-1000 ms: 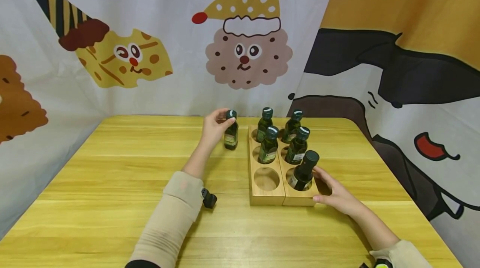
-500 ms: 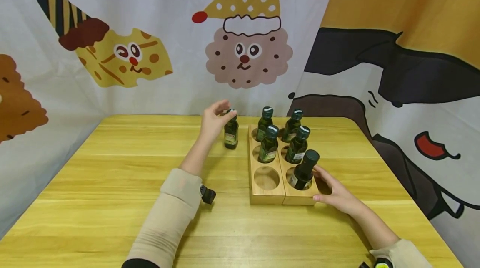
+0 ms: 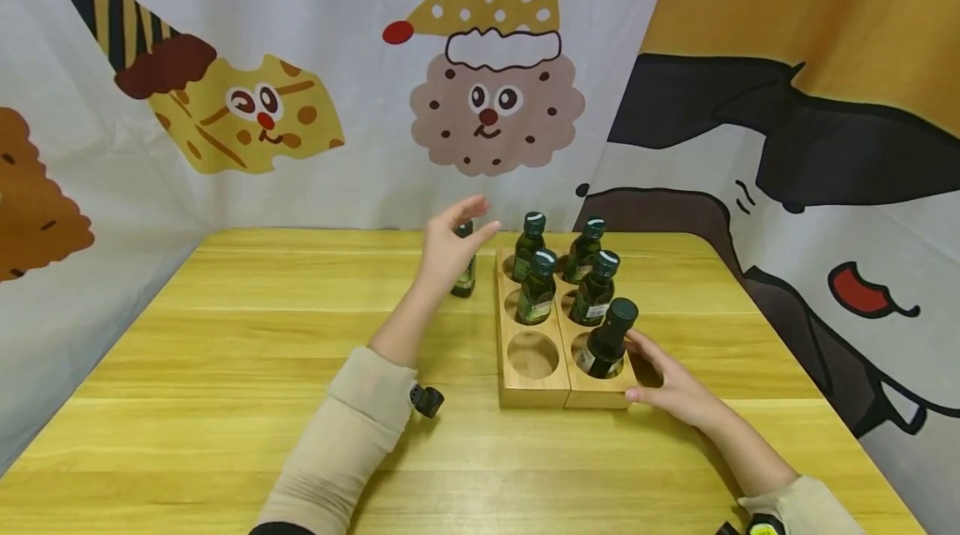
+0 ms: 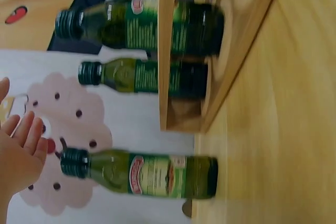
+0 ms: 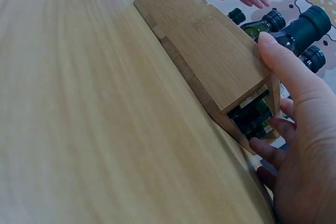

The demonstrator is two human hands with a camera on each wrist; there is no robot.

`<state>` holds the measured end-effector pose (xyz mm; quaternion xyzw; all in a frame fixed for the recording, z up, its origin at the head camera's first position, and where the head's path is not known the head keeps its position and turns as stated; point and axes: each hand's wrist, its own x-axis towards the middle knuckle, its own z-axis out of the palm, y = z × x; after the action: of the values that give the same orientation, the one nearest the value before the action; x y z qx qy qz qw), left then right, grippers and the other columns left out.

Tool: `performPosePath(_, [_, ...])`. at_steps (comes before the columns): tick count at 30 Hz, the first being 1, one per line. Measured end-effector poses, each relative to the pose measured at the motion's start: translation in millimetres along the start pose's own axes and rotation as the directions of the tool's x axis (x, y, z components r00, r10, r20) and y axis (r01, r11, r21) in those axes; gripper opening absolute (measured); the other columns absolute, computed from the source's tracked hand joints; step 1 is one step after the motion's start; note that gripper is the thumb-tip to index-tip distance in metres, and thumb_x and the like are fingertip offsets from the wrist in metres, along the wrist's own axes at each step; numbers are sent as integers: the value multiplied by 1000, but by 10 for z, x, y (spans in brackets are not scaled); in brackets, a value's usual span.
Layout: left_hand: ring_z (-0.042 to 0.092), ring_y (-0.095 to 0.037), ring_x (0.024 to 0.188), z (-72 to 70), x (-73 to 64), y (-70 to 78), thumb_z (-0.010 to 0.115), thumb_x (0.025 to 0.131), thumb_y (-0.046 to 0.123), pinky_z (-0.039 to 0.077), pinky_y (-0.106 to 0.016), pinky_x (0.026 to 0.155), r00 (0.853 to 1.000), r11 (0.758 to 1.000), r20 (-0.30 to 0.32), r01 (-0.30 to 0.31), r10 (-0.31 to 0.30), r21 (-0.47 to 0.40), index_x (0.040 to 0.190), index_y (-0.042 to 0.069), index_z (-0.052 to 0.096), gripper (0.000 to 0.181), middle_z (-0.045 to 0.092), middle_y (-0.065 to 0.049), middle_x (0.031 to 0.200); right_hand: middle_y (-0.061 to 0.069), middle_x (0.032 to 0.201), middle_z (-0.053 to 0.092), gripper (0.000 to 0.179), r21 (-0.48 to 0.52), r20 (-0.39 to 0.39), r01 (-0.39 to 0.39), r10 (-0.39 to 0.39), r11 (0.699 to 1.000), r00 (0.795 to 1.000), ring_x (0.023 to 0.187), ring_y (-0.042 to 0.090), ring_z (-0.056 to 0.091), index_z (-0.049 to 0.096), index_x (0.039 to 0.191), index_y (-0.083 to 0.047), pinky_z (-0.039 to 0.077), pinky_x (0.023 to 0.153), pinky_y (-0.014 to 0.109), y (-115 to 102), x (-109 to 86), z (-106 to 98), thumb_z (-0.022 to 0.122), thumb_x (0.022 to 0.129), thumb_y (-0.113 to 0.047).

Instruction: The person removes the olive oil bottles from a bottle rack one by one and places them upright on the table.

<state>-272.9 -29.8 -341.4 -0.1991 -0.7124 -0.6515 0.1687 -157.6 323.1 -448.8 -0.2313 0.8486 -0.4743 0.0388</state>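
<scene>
A small dark green glass bottle (image 4: 157, 176) with a screw cap stands upright on the table left of a wooden bottle rack (image 3: 534, 396). My left hand (image 3: 447, 250) is in front of this bottle in the head view, hiding part of it. In the left wrist view, that hand's extended fingers are apart from the cap. My right hand (image 3: 671, 385) holds the rack's near right corner, its thumb (image 5: 283, 59) on the wood and its fingers bent toward the open side. One taller dark bottle (image 3: 609, 341) leans in the near right hole.
Several green bottles (image 3: 536, 293) stand in the rack's other holes, while the near left hole (image 3: 533, 355) shows its wooden bottom. Behind the yellow wooden table (image 3: 225, 352) hangs a printed cloth (image 3: 300, 10). A small black device sits on each sleeve.
My left hand has let go of the bottle's cap, lifted slightly, and moved right with its fingers spread. The bottle stays standing. My right hand and the rack have kept their place.
</scene>
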Motion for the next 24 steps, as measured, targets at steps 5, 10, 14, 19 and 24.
performPosePath(5, [57, -17, 109, 134, -94, 40, 75, 85, 21, 43, -37, 97, 999, 1000, 31, 15, -15, -1, 126, 5, 61, 46, 66, -4, 117, 35, 137, 40, 86, -8, -3, 3, -3, 1000, 1000, 127, 49, 31, 21, 147, 8, 21, 98, 6, 11, 8, -6, 74, 80, -4])
performPosePath(10, [58, -17, 109, 239, -176, 18, 76, 85, 20, 41, -39, 100, 998, 999, 64, 15, -13, -33, 127, 6, 61, 47, 66, -6, 117, 35, 137, 40, 86, 0, 3, 3, -3, 1000, 1000, 127, 49, 31, 21, 148, 8, 21, 98, 6, 12, 8, -6, 74, 80, -3])
performPosePath(14, [58, -19, 110, 322, -236, -7, 76, 84, 20, 41, -39, 99, 996, 999, 91, 30, -26, -43, 128, 5, 60, 49, 65, -7, 118, 36, 138, 38, 87, 11, 7, -2, 2, 1000, 1000, 128, 51, 29, 20, 148, 8, 20, 97, 6, 15, 1, -8, 74, 81, -5])
performPosePath(19, [58, -17, 110, 423, -312, -38, 76, 85, 19, 42, -37, 98, 991, 998, 126, 55, -50, -35, 129, 2, 58, 51, 65, -8, 120, 35, 138, 38, 86, 8, 5, -13, 13, 1000, 1000, 128, 51, 29, 20, 148, 8, 20, 97, 6, 8, 0, -5, 74, 81, -4])
performPosePath(24, [58, -15, 110, 503, -356, -79, 76, 84, 19, 43, -39, 97, 988, 995, 135, 79, -71, -53, 129, 3, 59, 51, 65, -6, 118, 35, 137, 39, 87, 12, 7, -9, 9, 1000, 1000, 128, 51, 29, 20, 148, 8, 20, 97, 6, -5, 3, -3, 74, 81, -5])
